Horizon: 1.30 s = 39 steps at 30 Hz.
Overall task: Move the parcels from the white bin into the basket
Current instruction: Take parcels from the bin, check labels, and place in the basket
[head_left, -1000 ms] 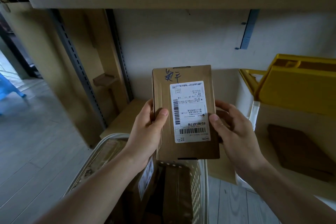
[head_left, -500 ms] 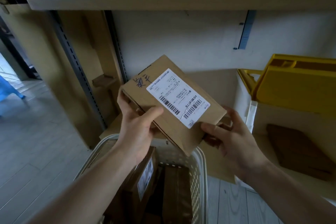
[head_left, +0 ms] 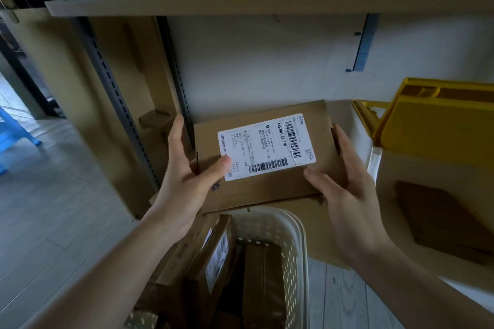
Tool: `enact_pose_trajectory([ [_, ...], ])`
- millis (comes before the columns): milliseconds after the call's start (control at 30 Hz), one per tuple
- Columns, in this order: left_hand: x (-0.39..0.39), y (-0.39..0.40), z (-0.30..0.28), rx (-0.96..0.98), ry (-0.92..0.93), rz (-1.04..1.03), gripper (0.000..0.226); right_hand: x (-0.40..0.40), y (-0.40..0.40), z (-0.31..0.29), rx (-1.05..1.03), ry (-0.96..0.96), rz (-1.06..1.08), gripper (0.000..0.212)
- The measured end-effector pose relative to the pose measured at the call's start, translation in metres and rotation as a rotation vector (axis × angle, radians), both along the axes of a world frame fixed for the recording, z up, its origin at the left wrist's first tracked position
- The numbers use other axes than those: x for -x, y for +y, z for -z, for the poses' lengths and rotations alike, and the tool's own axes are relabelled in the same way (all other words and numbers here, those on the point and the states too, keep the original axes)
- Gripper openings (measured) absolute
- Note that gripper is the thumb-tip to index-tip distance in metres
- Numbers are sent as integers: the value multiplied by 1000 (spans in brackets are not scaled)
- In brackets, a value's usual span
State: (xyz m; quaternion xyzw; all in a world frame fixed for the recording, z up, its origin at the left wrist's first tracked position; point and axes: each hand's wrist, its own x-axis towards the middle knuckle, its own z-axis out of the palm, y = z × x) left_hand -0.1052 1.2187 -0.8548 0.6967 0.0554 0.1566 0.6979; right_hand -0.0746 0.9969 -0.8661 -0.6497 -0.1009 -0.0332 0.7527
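Midway: left hand (head_left: 184, 181) and right hand (head_left: 344, 187) grip a labelled cardboard parcel (head_left: 267, 157) over the basket's far rim (head_left: 270, 215), several parcels (head_left: 213, 262) already inside, one brown parcel (head_left: 438, 219) left in the white bin (head_left: 373, 165).

A parcel (head_left: 267, 152) sits between both hands above the basket (head_left: 291, 243), with the bin (head_left: 374, 165) to its right.

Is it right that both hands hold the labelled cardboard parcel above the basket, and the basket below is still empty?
Not quite. The head view shows both the left hand and right hand holding the labelled parcel above the basket, but the basket is not empty: several cardboard parcels already stand inside it.
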Motion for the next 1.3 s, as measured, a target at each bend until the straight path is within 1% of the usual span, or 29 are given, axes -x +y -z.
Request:
enact_pose_trajectory([
  [33,0,1,0,-29,-16,47,97,0,1,1,-5,12,-2,74],
  [67,0,3,0,-47,-31,51,88,0,1,0,-19,21,10,77],
  [100,-1,6,-1,-43,-32,28,74,1,1,-2,-39,24,36,78],
  [167,-1,12,-1,-36,-26,-76,38,2,2,-6,-120,37,103,76],
  [200,-1,13,-1,-29,-22,-111,30,2,4,-7,-189,55,124,72],
  [267,-1,11,4,-50,-12,-103,39,3,7,-8,-316,96,129,65],
  [300,-1,9,4,-63,-12,-80,42,4,7,-7,-328,107,134,62],
  [333,1,5,3,-81,-4,-51,44,5,8,-8,-309,99,135,57],
  [400,4,3,2,-141,63,49,61,5,9,-6,-226,41,116,41],
  [433,5,2,3,-203,107,120,68,5,9,-4,-153,-12,92,38],
  [467,7,-1,3,-253,138,193,68,5,10,-1,-59,-59,63,44],
  [500,10,-5,4,-274,147,241,60,5,11,2,35,-91,22,55],
  [533,12,-10,4,-280,138,238,50,4,11,6,96,-104,-25,68],
  [567,12,-13,4,-250,111,178,39,2,10,10,121,-95,-72,75],
  [633,9,-18,3,-99,66,7,21,0,11,16,174,-82,-163,72],
  [700,5,-17,0,12,50,-143,17,0,13,20,253,-95,-249,68],
  [733,5,-17,-2,46,47,-174,15,0,14,21,251,-96,-281,69],
  [767,4,-16,-2,101,47,-170,16,1,14,22,224,-89,-297,69],
  [833,5,-16,-2,213,68,-77,32,-1,13,22,176,-96,-262,63],
  [867,6,-17,-2,215,84,-7,42,-2,12,21,154,-104,-228,58],
  [933,7,-18,2,92,101,94,55,-6,8,19,130,-104,-163,54],
  [1000,7,-17,6,-54,84,83,62,-7,2,16,142,-109,-134,53],
  [1033,7,-16,8,-94,69,63,64,-7,0,14,138,-104,-133,53],
  [1133,7,-11,7,-160,15,37,67,-4,-4,11,124,-71,-135,54],
  [1300,8,-6,10,-213,-65,6,64,2,-4,9,109,-90,-137,54],
])
